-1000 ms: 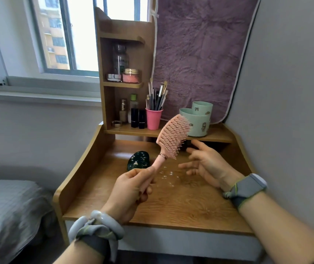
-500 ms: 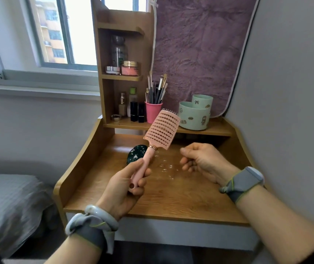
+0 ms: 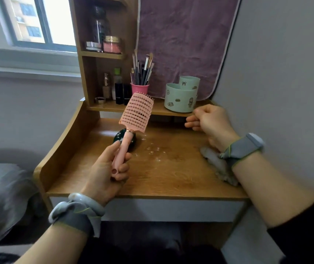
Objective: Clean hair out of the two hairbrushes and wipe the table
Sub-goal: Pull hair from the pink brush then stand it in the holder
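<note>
My left hand [image 3: 102, 170] grips the handle of a pink vented hairbrush [image 3: 137, 113], held upright above the wooden table [image 3: 171, 180] with its back toward me. A dark green oval hairbrush [image 3: 118, 137] lies on the table behind the pink handle. My right hand [image 3: 210, 121] hovers to the right near the low shelf edge, fingers curled, thumb against them; no hair is visible in it. A grey cloth [image 3: 216, 165] lies on the table under my right wrist. Small white specks [image 3: 153, 149] dot the table's middle.
On the low shelf stand two mint-green containers [image 3: 181, 98], a pink cup of makeup brushes [image 3: 140, 88] and several small bottles [image 3: 114, 88]. Jars [image 3: 112, 44] sit on the upper shelf. A grey wall is close on the right, a bed [image 3: 0, 187] on the left.
The pink brush turned from bristles sideways to back facing me and tilted upright. My right hand closed its fingers and drew away to the right, toward the shelf edge.
</note>
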A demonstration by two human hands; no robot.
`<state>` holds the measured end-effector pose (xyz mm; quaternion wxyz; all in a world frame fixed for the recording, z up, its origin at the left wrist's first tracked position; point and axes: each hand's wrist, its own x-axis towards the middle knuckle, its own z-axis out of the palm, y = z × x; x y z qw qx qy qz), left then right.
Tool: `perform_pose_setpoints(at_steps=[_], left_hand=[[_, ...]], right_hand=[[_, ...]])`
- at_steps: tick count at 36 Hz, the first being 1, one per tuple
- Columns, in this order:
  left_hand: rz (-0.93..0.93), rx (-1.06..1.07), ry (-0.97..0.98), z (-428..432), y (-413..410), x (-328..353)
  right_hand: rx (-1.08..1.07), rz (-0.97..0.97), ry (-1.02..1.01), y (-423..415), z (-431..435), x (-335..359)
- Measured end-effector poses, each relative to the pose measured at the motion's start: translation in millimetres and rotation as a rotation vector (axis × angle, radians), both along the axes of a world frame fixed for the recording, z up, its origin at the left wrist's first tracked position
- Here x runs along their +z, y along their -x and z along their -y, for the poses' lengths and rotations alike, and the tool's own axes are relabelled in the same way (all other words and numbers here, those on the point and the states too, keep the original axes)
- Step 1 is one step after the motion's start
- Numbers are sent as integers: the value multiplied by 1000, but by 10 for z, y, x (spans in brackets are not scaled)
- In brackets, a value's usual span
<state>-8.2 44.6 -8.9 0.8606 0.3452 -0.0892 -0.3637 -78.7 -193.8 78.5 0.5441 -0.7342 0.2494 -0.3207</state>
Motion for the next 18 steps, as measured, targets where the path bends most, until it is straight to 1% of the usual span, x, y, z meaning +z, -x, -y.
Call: perform_pose_setpoints(at_steps=[3,4,5,6,7,8,9,11,12,14,15,16,18], left_hand=[[-18,24,8,-24,-10,6],[-28,34,10,-33,-9,13],[-40,43,13,-41,-8,19],[-53,52,15,-52,-5,21],[-64,57,15,-51,-12,22],[-73,64,14,-60,-11,24],[-77,64,12,-68,-8,31],[-85,52,19,-80,12,39],[-86,52,24,-87,20,37],[-78,50,17,-101,36,27],[-75,46,15,-97,43,26],[-71,40,10,-98,46,29],[-74,32,9,-72,58,31]], right_hand=[[-31,0,117,-23,-19,46],[3,-35,184,-12,-20,45],[87,-137,282,1,-46,39],[215,-295,377,12,-93,20],[337,-460,436,15,-143,-12],[407,-572,476,5,-145,-57],[418,-580,448,12,-145,-81],[380,-453,295,51,-158,-54],[386,-428,239,59,-170,-27],[395,-480,250,78,-185,-22],[395,-467,274,76,-180,-23],[386,-421,263,75,-185,-28],[388,-306,130,68,-183,-29]])
